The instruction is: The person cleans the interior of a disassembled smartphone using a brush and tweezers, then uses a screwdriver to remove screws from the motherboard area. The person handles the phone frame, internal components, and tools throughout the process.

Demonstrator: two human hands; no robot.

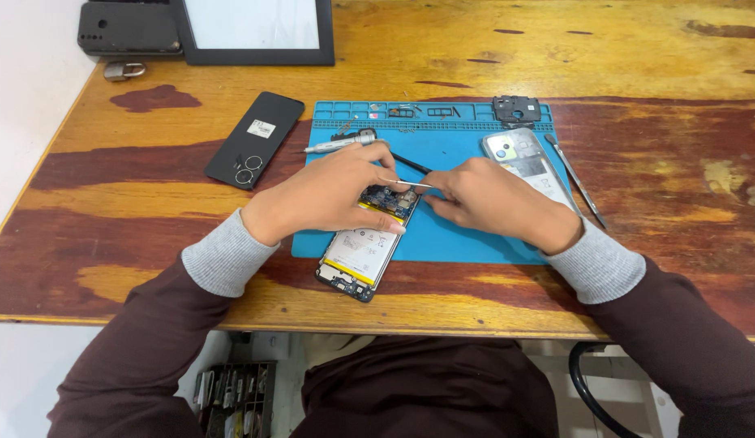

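Two hands, left (333,195) and right (487,199), work over one opened phone (365,247). Two back covers lie out: black (254,139) at left, pale (527,162) at right. One blue mat (467,235), one screwdriver (341,144), one tweezers (411,184), one padlock (124,70) far left.

Bright, even light over my bench, coming mostly from above and a bit ahead of me. The glossy varnished wooden tabletop (475,49) shines pale along its far edge, nearly washed out. The white panel in the black rectangular frame (256,28) is blown to flat white. My left hand (329,195) and right hand (491,199) throw only soft, short shadows onto the blue silicone work mat (467,231). Focus is sharp at centre; my dark maroon sleeves (134,365) go softer and stretch at the bottom corners.
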